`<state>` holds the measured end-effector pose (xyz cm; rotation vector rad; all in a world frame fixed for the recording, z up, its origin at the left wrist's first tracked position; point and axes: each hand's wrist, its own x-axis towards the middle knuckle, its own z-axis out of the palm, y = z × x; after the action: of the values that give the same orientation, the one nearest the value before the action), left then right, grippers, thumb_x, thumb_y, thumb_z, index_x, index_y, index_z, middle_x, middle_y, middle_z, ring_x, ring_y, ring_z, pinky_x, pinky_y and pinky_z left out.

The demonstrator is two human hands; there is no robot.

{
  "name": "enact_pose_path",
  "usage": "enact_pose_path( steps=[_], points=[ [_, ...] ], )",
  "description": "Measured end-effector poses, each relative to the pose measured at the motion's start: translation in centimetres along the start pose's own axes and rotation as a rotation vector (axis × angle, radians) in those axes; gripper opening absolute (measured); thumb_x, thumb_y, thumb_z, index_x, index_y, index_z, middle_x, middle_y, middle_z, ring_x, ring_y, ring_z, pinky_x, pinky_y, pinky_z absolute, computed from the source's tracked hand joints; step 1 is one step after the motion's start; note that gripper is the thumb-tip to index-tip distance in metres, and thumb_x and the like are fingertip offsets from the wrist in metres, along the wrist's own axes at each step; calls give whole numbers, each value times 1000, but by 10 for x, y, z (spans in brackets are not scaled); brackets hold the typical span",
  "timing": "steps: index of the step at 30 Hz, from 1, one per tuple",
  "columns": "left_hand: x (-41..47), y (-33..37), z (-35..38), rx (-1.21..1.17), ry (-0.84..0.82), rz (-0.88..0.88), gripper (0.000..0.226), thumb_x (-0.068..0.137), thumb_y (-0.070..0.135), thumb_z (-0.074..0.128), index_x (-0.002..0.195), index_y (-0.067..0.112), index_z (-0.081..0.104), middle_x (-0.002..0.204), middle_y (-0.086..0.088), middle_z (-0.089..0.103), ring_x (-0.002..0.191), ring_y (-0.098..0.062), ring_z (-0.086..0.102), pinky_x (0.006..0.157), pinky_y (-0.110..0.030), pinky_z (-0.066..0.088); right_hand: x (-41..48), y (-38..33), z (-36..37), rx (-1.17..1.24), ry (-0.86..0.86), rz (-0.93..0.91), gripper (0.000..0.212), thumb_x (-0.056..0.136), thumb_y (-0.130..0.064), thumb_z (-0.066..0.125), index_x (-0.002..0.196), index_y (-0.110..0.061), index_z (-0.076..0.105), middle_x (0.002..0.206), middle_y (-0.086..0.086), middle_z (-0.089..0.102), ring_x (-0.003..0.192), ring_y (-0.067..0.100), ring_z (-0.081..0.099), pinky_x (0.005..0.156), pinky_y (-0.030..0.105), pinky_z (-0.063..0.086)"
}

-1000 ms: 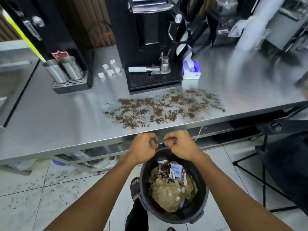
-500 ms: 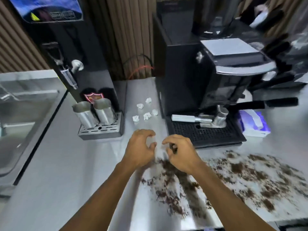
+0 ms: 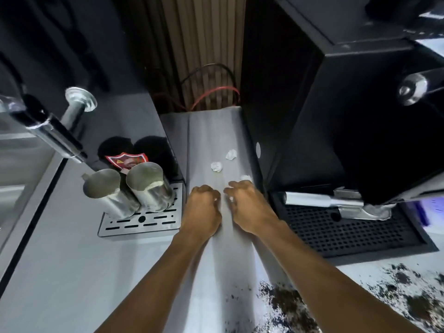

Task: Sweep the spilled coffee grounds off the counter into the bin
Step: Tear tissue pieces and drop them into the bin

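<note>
Reaching both arms to frame centre: my left hand (image 3: 201,207) and right hand (image 3: 249,207) curled nearly closed, pinching white paper bits (image 3: 230,199) on counter (image 3: 72,272); grounds (image 3: 288,304) lower right.

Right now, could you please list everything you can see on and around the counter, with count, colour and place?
Counter: one, steel grey, across the view.
Coffee grounds: scattered, dark brown, lower right.
Paper wads: at least three, white, just beyond the hands.
Metal jugs: two, silver, on the left drip tray.
Drip tray: one, silver, left.
Coffee machine: one, black, right.
Black grille: one, under the machine.
Cables: red and black, at the back.
Left hand: curled.
Right hand: curled, white scrap beneath.
</note>
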<state>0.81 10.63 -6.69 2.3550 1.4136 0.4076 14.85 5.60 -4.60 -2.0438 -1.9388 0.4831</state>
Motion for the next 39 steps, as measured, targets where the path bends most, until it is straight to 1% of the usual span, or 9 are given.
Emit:
enact_pose_path(
  steps=[4, 7, 10, 13, 17, 27, 30, 33, 39],
  points=[
    [-12, 5, -6, -136, 42, 5, 18, 76, 2, 57, 77, 15, 71, 87, -4, 72, 88, -26, 65, 78, -32, 51, -9, 7, 8, 43, 8, 16, 30, 77, 9, 52, 80, -13, 71, 97, -3, 65, 100, 20, 56, 79, 28, 50],
    [-34, 18, -13, -212, 92, -35, 24, 83, 8, 63, 102, 16, 74, 103, -2, 74, 94, -19, 67, 86, -21, 48, -34, 3, -3, 253, 63, 94, 31, 79, 8, 56, 85, -18, 72, 90, -7, 67, 85, 7, 61, 76, 19, 50],
    [-65, 41, -21, -286, 125, -52, 23, 86, 13, 63, 106, 21, 71, 96, 1, 74, 83, -16, 67, 76, -17, 46, -76, -4, -18, 444, 129, 161, 24, 85, -2, 60, 92, -24, 68, 69, -16, 59, 63, -3, 58, 66, 7, 44],
    [-105, 72, -28, -392, 98, -47, 15, 89, 19, 66, 102, 28, 66, 83, 6, 71, 68, -13, 64, 68, -24, 52, -127, -5, -25, 604, 134, 217, 24, 85, -7, 66, 99, -27, 70, 78, -5, 70, 61, 9, 64, 66, 21, 56],
    [-167, 117, -26, -481, 80, -31, 11, 85, 16, 72, 87, 25, 66, 68, 9, 66, 54, -12, 58, 60, -23, 50, -203, 2, -35, 587, 168, 259, 21, 82, -9, 72, 97, -25, 75, 86, -13, 70, 63, -2, 61, 66, 13, 53],
    [-327, 216, 22, -467, -75, 85, 14, 81, 16, 78, 90, 20, 69, 85, 12, 68, 52, -8, 59, 58, -26, 50, -412, 28, -48, 643, 242, 357, 19, 77, -4, 77, 88, -17, 71, 88, -1, 70, 76, 10, 64, 62, 11, 51],
    [-371, 238, 43, -468, -152, 123, 19, 80, 4, 72, 92, 18, 68, 79, 13, 63, 46, -4, 53, 48, -20, 41, -465, 46, -37, 588, 238, 431, 18, 77, -6, 77, 88, -18, 74, 84, 1, 72, 73, 20, 66, 68, 24, 57],
    [-410, 255, 64, -387, -189, 157, 20, 79, 2, 67, 92, 17, 69, 73, 22, 54, 54, 3, 50, 60, -14, 38, -514, 64, -19, 512, 232, 460, 18, 75, -6, 75, 87, -19, 76, 88, 1, 74, 78, 22, 68, 81, 36, 57],
    [-471, 272, 104, -282, -310, 156, 15, 77, 7, 70, 81, 22, 67, 51, 14, 48, 50, -2, 50, 57, -25, 42, -593, 86, 16, 449, 149, 556, 19, 74, -4, 71, 86, -17, 78, 85, -2, 75, 74, 9, 66, 81, 28, 56]
  ],
)
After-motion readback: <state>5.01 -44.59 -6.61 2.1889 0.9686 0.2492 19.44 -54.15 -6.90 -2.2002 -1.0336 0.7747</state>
